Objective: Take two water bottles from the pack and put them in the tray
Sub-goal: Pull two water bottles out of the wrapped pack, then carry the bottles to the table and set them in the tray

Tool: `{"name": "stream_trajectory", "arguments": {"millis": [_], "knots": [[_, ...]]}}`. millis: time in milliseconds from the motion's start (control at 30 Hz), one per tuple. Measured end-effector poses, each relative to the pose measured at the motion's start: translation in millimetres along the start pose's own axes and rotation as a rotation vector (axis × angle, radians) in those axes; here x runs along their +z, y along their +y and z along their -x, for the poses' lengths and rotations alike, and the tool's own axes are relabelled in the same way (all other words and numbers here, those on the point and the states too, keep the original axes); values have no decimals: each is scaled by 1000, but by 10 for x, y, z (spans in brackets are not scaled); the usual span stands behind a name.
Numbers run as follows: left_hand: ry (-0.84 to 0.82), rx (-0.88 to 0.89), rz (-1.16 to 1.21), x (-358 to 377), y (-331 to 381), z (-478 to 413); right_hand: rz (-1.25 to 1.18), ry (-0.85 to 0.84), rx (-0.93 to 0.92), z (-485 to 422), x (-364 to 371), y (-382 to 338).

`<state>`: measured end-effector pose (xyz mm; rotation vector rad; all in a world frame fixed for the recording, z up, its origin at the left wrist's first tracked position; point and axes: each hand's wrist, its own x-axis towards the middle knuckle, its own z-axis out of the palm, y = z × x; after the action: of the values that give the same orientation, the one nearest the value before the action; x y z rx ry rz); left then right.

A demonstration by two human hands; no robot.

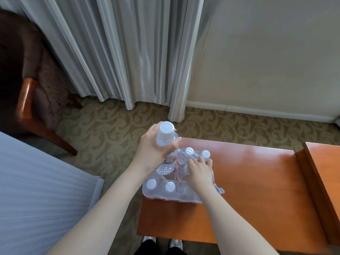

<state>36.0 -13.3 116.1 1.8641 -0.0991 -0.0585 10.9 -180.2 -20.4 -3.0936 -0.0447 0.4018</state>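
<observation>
Left fingers [171, 144] around bottle [166, 155]

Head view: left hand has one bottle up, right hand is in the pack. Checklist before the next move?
1. First bottle held in left hand: ok, fingers wrap its shoulder.
2. Bottle clear of the pack: ok, its base sits above the wrap.
3. Right hand on a second bottle: cannot tell, fingers lie over the caps.
4. Wrap open enough: cannot tell.
5. Pack steady on the table: ok.
6. Tray located: not ok, none in view.
</observation>
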Motion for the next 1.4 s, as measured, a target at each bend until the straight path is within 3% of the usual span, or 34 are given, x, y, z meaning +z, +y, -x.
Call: {"name": "stream_trajectory", "arguments": {"millis": [433, 633, 767, 1033, 1400], "knots": [[-8, 35, -40, 21, -56, -16, -636, 276, 131, 151, -111, 103], [5, 46, -33, -19, 58, 19, -926, 419, -39, 336, -950, 212], [7, 66, -25, -94, 225, 26, -1072, 361, -131, 488, -1584, 217], [-8, 139, -27, -249, 757, -51, -868, 452, -235, 757, -2397, 152], [-133, 351, -18, 114, 1415, -180, -841, 641, -72, 1239, -2775, 499]]}}
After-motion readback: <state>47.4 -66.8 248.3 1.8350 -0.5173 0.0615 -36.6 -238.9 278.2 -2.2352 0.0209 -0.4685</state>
